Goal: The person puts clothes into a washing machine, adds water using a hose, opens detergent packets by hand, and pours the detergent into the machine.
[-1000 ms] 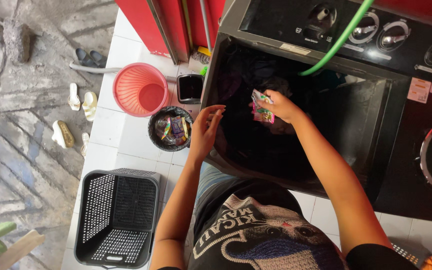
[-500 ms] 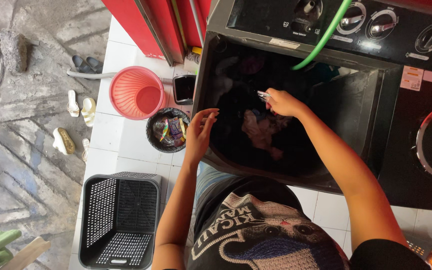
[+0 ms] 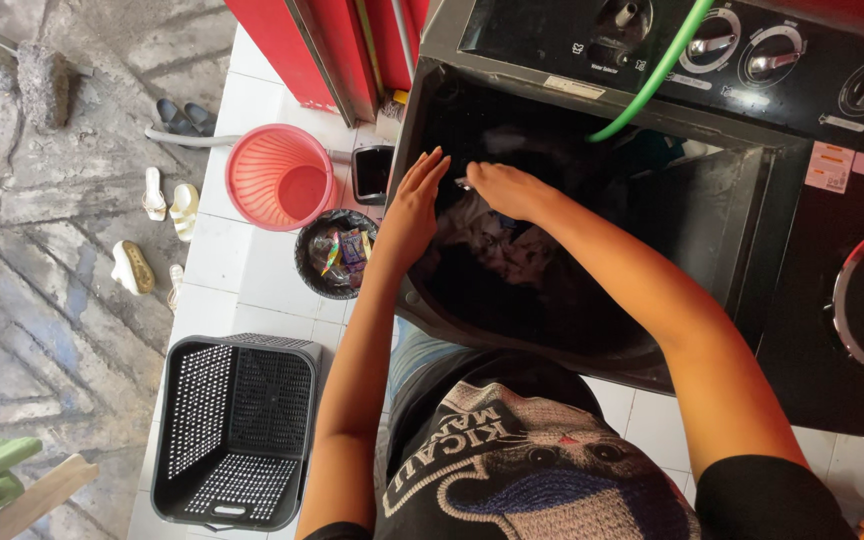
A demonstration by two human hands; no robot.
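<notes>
Both hands are now over the open tub of the black washing machine (image 3: 752,240), which fills the upper right of the frame. The right hand (image 3: 507,190) has shifted leftward from its position half a second ago, from centre-tub toward the upper left corner of the opening, and now lies palm down with its fingers curled. A small pale object shows at its fingertips; it may be the sachet (image 3: 464,184) seen one second ago as a pink and green packet, but it is too small to identify, and the closure of the fingers around it cannot be determined. The left hand (image 3: 414,212) has risen from the tub's left rim and now stands just beside the right hand, fingers extended together and holding nothing. The laundry (image 3: 492,240) lies below the hands in the tub as a pale crumpled mass, more exposed than before. A green hose (image 3: 652,75) runs from the top edge of the frame down into the tub. Judged from this convergence, the hands are meeting to work on the small item together above the load. At left centre stand a pink basket (image 3: 277,180) and a small black bin (image 3: 337,255) containing wrappers; a black laundry basket (image 3: 237,430) sits at lower left.
</notes>
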